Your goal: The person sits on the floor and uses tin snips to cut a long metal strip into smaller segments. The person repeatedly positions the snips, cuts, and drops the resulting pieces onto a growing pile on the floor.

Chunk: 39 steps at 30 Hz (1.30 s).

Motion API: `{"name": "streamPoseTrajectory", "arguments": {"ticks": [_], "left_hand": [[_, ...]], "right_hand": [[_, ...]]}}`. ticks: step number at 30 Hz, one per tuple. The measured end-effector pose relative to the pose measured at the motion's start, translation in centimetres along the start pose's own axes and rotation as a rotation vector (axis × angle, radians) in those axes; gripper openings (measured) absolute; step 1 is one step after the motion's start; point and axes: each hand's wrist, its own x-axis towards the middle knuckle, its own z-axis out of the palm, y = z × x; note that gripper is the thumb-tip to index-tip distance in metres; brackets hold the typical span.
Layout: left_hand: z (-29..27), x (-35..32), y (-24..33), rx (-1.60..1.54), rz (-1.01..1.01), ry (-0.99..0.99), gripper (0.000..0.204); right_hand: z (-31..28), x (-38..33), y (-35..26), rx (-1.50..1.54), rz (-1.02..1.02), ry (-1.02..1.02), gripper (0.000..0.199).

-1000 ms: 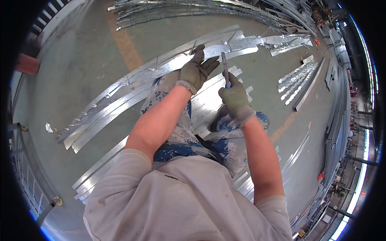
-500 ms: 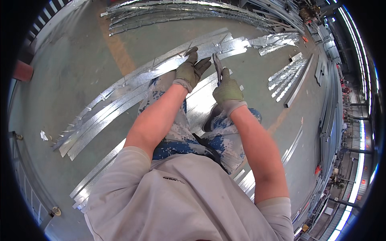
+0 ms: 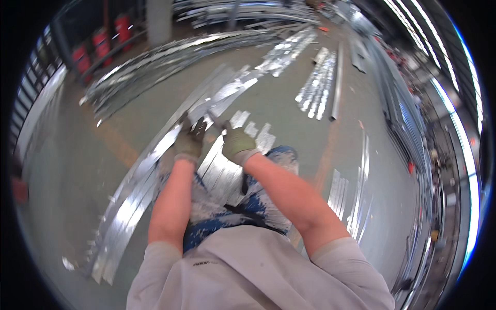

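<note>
Left hand (image 3: 189, 139), in an olive glove, has its fingers spread against a bundle of long metal strips (image 3: 132, 209); blur hides how many pieces lie there. The bundle slants across the floor (image 3: 279, 103), from near its left edge toward its far edge. Right hand (image 3: 238, 143), in a second olive glove, is closed round one grey tool (image 3: 215, 120), its tip near the strips; whether they touch, I cannot tell.

One group of flat metal pieces (image 3: 221, 173) lies between the person's two legs. Toward the floor's far edge, one fan of narrow strips (image 3: 314, 85) spreads just beside one straight bar (image 3: 337, 82). One long heap of strips (image 3: 155, 67) stretches toward the far left corner, where three red cylinders (image 3: 102, 45) stand near one pale pillar (image 3: 159, 23). One pale scrap (image 3: 67, 263) lies by the near left corner.
</note>
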Motion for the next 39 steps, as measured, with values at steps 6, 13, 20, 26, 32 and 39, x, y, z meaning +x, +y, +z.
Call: {"name": "streamPoseTrajectory", "arguments": {"ticks": [6,13,20,26,32,39], "left_hand": [[1.6,-0.8,3.3,-0.113,0.096,-0.044,0.04],[0.7,-2.7,6.1,-0.21,0.077,-0.322,0.046],[3.4,-5.4,8.7,-0.349,0.055,-0.691,0.049],[5.5,-4.6,8.5,-0.2,0.009,-0.312,0.044],[7.0,-5.4,8.3,-0.115,0.069,-0.17,0.046],[5.3,-4.4,6.7,-0.09,0.002,-0.163,0.041]], "right_hand": [[-1.6,0.4,-1.0,0.012,-0.03,0.073,0.047],[-6.1,-1.8,-2.4,0.07,-0.095,0.07,0.055],[-7.5,-0.6,-1.5,0.118,-0.133,0.17,0.057],[-8.8,0.3,0.9,-0.002,-0.141,0.212,0.064],[-8.3,2.2,1.4,-0.032,-0.131,0.237,0.058],[-5.7,3.2,1.2,-0.055,0.049,0.082,0.056]]}}
